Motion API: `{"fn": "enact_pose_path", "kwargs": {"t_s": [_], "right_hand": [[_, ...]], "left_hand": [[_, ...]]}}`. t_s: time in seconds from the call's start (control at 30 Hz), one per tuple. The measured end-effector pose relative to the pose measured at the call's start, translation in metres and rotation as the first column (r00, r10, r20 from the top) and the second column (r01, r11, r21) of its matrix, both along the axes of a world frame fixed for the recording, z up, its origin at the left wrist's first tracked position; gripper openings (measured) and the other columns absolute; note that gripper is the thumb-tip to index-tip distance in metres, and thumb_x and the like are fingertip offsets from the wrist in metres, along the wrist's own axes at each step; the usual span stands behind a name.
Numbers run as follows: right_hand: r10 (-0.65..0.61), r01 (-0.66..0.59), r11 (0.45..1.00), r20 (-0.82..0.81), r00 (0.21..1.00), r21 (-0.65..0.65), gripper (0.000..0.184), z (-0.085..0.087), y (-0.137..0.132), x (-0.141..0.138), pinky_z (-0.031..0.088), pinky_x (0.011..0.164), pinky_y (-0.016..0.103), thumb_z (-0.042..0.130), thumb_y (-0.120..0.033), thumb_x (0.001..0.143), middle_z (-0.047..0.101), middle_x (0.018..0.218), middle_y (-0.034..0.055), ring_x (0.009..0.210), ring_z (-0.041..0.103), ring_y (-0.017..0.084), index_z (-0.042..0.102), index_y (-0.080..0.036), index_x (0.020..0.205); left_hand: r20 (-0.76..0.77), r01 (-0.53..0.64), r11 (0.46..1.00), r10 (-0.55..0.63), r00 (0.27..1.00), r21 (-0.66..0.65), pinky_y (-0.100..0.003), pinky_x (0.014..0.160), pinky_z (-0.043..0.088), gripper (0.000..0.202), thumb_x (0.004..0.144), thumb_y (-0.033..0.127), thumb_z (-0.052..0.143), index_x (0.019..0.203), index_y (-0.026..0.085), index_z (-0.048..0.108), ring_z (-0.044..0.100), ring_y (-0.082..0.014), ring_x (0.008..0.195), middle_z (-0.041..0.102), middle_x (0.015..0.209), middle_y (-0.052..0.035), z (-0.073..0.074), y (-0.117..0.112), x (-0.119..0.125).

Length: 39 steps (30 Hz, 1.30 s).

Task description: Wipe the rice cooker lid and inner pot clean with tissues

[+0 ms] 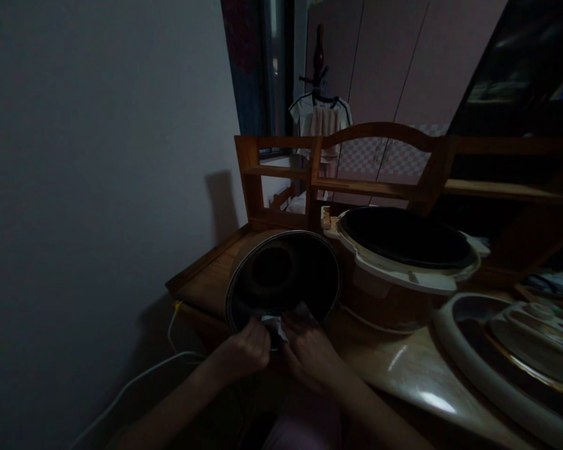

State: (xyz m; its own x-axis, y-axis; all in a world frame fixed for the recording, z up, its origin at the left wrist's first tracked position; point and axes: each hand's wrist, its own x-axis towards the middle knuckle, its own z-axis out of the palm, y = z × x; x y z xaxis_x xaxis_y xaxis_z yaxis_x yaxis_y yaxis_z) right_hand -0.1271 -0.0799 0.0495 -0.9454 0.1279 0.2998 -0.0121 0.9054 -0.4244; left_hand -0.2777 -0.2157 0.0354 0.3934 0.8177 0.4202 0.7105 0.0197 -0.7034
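A dark inner pot (309, 269) lies tipped on the table, its wide mouth turned towards me. My left hand (248, 345) is closed at the near lower rim of the pot, its curled fingers covering that edge. Beside it, my right hand (307, 344) presses a crumpled white tissue (274, 324) against the same part of the rim. Part of the tissue lies under the right fingers, and a thin corner stands up behind them. Dim light leaves the left fingertips hard to make out.
Right of the pot stands an open cooker body (389, 294) with a dark opening. Its round lid (539, 350) lies on the wooden table (385, 356) at the right. A white cord (136, 381) hangs at the left by the wall. A wooden shelf rail (370, 186) runs behind.
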Motion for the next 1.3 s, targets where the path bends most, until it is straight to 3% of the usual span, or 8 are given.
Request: {"fn": "enact_pose_path", "kwargs": {"t_s": [0.27,0.47,0.63,0.87,1.03,1.17,1.3], "right_hand": [[-0.021,0.021,0.999,-0.018,1.0,0.043,0.054,-0.011,0.001,0.011,0.031,0.115,0.044,0.046,-0.025,0.094,0.047,0.146,0.0131,0.136,0.041,0.026,0.04,-0.018,0.147],[-0.092,0.101,0.987,-0.073,0.993,0.127,0.071,-0.024,-0.005,0.017,0.033,0.109,0.058,0.056,-0.052,0.09,0.04,0.15,0.0126,0.139,0.033,0.037,0.025,-0.037,0.152],[-0.13,0.14,0.978,-0.072,0.989,0.154,0.078,-0.033,-0.008,0.017,0.035,0.107,0.061,0.06,-0.056,0.086,0.04,0.15,0.0167,0.139,0.033,0.041,0.028,-0.032,0.152],[-0.173,0.174,0.976,-0.019,0.985,0.13,0.066,-0.022,-0.004,0.017,0.04,0.109,0.051,0.057,-0.054,0.089,0.048,0.145,0.0155,0.134,0.043,0.033,0.043,-0.021,0.145],[-0.16,0.161,0.978,-0.017,0.987,0.132,0.061,-0.016,-0.001,0.018,0.043,0.108,0.049,0.053,-0.05,0.093,0.051,0.143,0.0162,0.132,0.047,0.03,0.045,-0.016,0.144],[-0.115,0.115,0.98,-0.011,0.993,0.161,0.065,-0.012,0.002,0.022,0.042,0.109,0.047,0.053,-0.046,0.094,0.043,0.149,0.0154,0.136,0.042,0.029,0.035,-0.018,0.149],[-0.101,0.101,0.976,-0.013,0.995,0.195,0.062,-0.013,0.003,0.023,0.037,0.112,0.05,0.054,-0.045,0.094,0.037,0.154,0.0109,0.142,0.033,0.03,0.034,-0.028,0.15]], "left_hand": [[-0.061,-0.027,0.999,0.029,0.998,0.031,-0.042,0.088,0.047,0.029,0.085,0.012,0.041,0.089,0.002,0.067,0.069,-0.0258,0.08,0.072,0.084,-0.0186,-0.009,-0.001,0.009],[-0.022,0.006,0.998,-0.005,1.0,0.069,-0.044,0.087,0.047,0.036,0.088,0.019,0.038,0.094,-0.001,0.067,0.069,-0.027,0.079,0.072,0.085,-0.0217,-0.015,0.001,0.01],[-0.047,-0.011,0.999,0.013,0.999,0.039,-0.047,0.089,0.046,0.039,0.09,0.026,0.041,0.096,-0.001,0.068,0.068,-0.0294,0.082,0.072,0.087,-0.023,-0.019,0.0,0.01],[-0.038,-0.008,0.999,0.009,0.999,0.033,-0.047,0.088,0.044,0.044,0.093,0.036,0.042,0.086,0.002,0.068,0.067,-0.0285,0.08,0.071,0.083,-0.0216,-0.015,0.001,0.013],[-0.06,-0.027,1.0,0.028,0.998,0.011,-0.046,0.087,0.045,0.034,0.09,0.025,0.043,0.083,0.003,0.068,0.067,-0.0273,0.078,0.071,0.081,-0.0192,-0.01,0.001,0.013],[-0.06,-0.027,0.999,0.026,0.998,-0.022,-0.044,0.084,0.046,0.027,0.085,0.016,0.045,0.086,0.003,0.068,0.067,-0.0259,0.076,0.072,0.08,-0.0178,-0.006,0.002,0.013],[-0.054,-0.025,0.999,0.023,0.998,-0.022,-0.042,0.084,0.046,0.024,0.083,0.014,0.046,0.088,0.002,0.067,0.067,-0.025,0.075,0.071,0.08,-0.0176,-0.003,0.002,0.013]]}}
